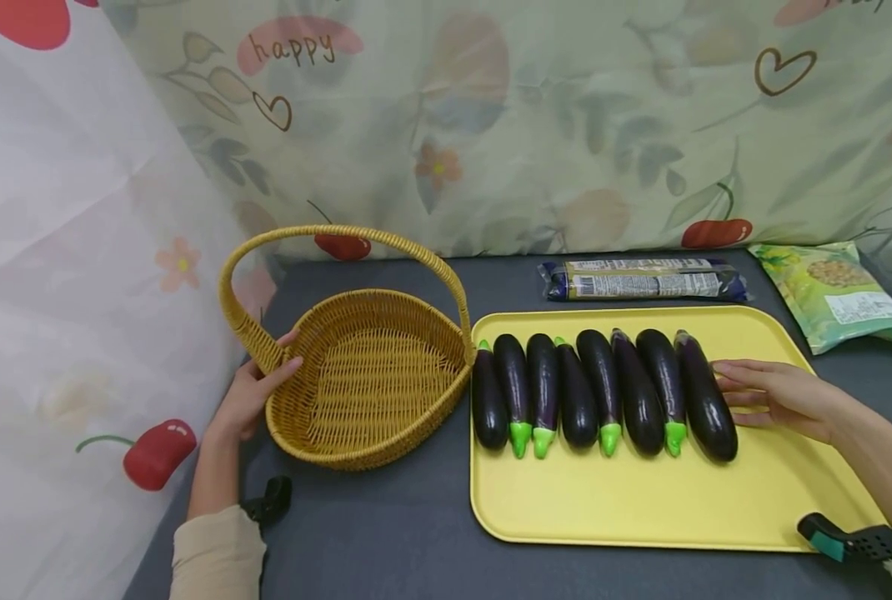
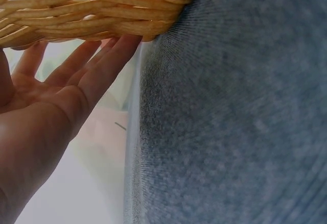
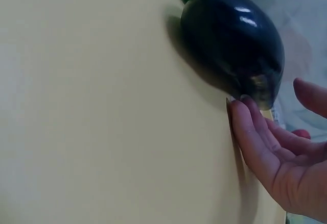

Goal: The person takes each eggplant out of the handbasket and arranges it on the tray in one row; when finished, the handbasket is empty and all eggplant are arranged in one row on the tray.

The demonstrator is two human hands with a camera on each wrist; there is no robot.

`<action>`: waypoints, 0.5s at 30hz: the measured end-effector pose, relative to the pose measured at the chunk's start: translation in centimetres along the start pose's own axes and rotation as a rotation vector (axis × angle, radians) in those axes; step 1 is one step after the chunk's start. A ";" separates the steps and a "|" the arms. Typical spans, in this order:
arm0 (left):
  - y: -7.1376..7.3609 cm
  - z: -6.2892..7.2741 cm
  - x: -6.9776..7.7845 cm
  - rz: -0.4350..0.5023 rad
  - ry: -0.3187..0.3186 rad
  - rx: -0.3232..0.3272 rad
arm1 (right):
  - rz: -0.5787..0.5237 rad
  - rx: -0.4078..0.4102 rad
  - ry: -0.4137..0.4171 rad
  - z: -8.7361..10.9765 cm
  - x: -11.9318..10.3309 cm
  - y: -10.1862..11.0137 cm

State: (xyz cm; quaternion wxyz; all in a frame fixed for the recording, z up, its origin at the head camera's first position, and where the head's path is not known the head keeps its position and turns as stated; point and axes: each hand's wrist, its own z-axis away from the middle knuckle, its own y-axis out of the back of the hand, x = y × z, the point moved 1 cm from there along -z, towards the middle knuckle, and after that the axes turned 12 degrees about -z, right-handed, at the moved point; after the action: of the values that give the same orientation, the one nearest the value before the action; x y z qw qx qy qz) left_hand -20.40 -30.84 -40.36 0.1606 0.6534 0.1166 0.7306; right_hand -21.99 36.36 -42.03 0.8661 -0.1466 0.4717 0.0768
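Observation:
A wicker basket (image 1: 374, 458) with a tall arched handle stands on the table at the left. At the base of its handle, my left hand (image 1: 254, 396) pinches the rim, thumb inside and fingers along the outer wall. The left wrist view shows those fingers (image 2: 110, 63) against the woven side. Several dark eggplants lie in a row on a yellow tray (image 1: 611, 508), some with bright green caps toward me. Beside the rightmost eggplant (image 1: 704, 396), my right hand (image 1: 784, 396) reaches in with extended fingers. In the right wrist view its fingertips (image 3: 240, 106) are right at the eggplant's end.
Behind the tray lies a long clear-wrapped package (image 1: 644, 279) with printed labels. A green and yellow bag (image 1: 839, 292) sits at the back right. Patterned cloth (image 1: 491, 125) hangs behind and on the left of the dark table (image 1: 386, 533). The basket stands close to the tray's left edge.

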 end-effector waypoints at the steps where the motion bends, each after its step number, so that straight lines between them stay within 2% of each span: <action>1: 0.0 0.0 0.0 -0.003 -0.001 -0.001 | -0.012 -0.003 0.000 0.0 0.1 0.1; 4: 0.0 -0.2 -0.1 -0.011 -0.004 -0.003 | -0.058 -0.029 -0.009 -0.1 0.3 0.5; 7: 0.0 -0.3 -0.3 -0.018 -0.003 -0.003 | -0.137 -0.123 -0.042 -0.1 0.3 1.2; 10: 0.2 -0.1 -0.6 -0.023 -0.007 -0.007 | -0.192 -0.216 -0.110 -0.2 0.3 2.4; 12: 0.3 0.1 -0.8 -0.011 -0.026 -0.022 | -0.157 -0.224 -0.154 -0.2 0.1 3.2; 15: 0.9 0.6 -1.0 0.044 -0.110 -0.077 | 0.090 -0.108 -0.168 0.3 -0.6 4.2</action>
State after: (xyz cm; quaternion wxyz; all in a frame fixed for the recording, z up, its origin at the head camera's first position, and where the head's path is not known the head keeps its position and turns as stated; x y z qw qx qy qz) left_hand -19.74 -32.09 -40.84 0.1757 0.6882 0.0652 0.7009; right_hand -23.23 40.45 -42.16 0.8890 -0.1651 0.3988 0.1529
